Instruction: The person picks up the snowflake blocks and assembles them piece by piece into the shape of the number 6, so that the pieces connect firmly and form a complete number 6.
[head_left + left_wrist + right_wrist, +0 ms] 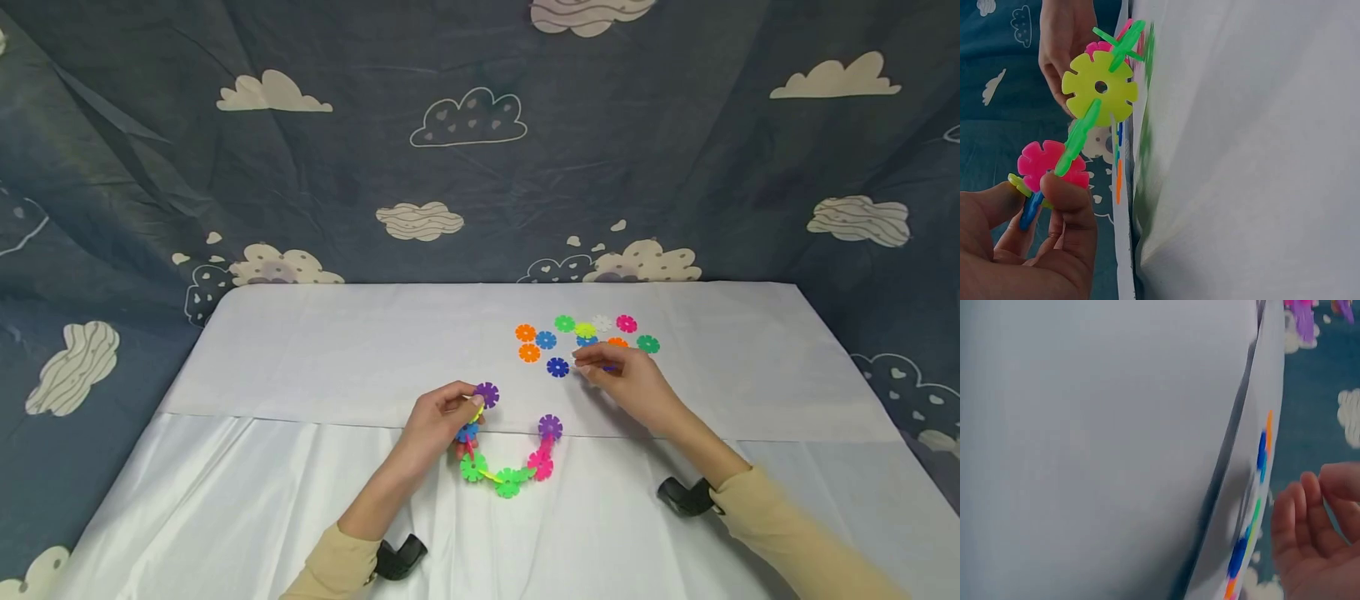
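Observation:
My left hand (pixel 433 423) pinches one end of a curved chain of notched plastic flower discs (pixel 507 482). A purple disc (pixel 487 394) shows at the thumb and fingertips, and another purple disc (pixel 551 427) tops the chain's right end. In the left wrist view, pink, green and yellow discs (pixel 1101 87) slot edgewise into one another, with a blue disc (pixel 1031 210) between the fingers. Over the loose discs reaches my right hand (pixel 630 383), thumb and fingers loosely bent. Nothing shows between those fingers (pixel 1300 519) in the right wrist view.
Loose flower discs in several colours lie at the table's back right, among them an orange disc (pixel 529 353), a dark blue disc (pixel 557 367) and a pink disc (pixel 626 323). White cloth covers the table (pixel 315 350); a dark cloud-patterned curtain (pixel 480 192) hangs behind.

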`<action>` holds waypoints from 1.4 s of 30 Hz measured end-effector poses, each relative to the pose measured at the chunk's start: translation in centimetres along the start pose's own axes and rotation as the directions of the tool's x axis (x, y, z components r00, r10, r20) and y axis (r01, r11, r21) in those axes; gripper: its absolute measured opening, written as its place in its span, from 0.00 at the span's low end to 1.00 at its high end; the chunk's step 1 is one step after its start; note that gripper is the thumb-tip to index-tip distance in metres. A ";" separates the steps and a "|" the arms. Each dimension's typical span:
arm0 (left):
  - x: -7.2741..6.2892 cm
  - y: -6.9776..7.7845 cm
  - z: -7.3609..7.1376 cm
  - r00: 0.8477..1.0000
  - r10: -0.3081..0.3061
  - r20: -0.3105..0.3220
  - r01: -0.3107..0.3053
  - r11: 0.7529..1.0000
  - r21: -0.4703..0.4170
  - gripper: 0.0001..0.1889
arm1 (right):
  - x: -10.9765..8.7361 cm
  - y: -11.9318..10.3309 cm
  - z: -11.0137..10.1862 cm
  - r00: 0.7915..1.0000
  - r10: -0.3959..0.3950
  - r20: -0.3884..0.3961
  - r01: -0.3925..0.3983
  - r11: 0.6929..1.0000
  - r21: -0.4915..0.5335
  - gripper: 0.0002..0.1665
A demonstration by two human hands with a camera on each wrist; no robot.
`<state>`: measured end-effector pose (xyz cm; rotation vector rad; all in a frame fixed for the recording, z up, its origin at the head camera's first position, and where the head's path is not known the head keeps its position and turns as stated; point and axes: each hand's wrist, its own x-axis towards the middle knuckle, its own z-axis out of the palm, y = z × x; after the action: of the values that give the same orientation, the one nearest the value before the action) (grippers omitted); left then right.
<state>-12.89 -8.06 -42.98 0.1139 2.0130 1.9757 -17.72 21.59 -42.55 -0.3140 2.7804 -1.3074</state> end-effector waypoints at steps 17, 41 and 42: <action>-0.2 0.3 0.0 1.000 0.000 -0.023 0.001 0.999 0.041 0.12 | 1.5 4.4 -3.7 0.990 0.131 0.044 -0.121 0.975 -0.185 0.24; 0.2 0.1 0.0 0.999 -0.015 -0.040 0.013 0.999 -0.051 0.12 | 0.9 3.0 -2.7 0.998 0.047 0.029 -0.039 0.977 -0.212 0.16; 0.2 0.1 0.0 0.999 -0.012 -0.041 0.010 0.999 -0.049 0.12 | 0.8 2.8 -2.6 0.999 0.044 0.023 -0.039 0.979 -0.201 0.16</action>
<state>-13.09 -8.00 -42.93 0.0508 1.9839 2.0348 -19.32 25.13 -42.95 -0.2790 2.8833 -1.0067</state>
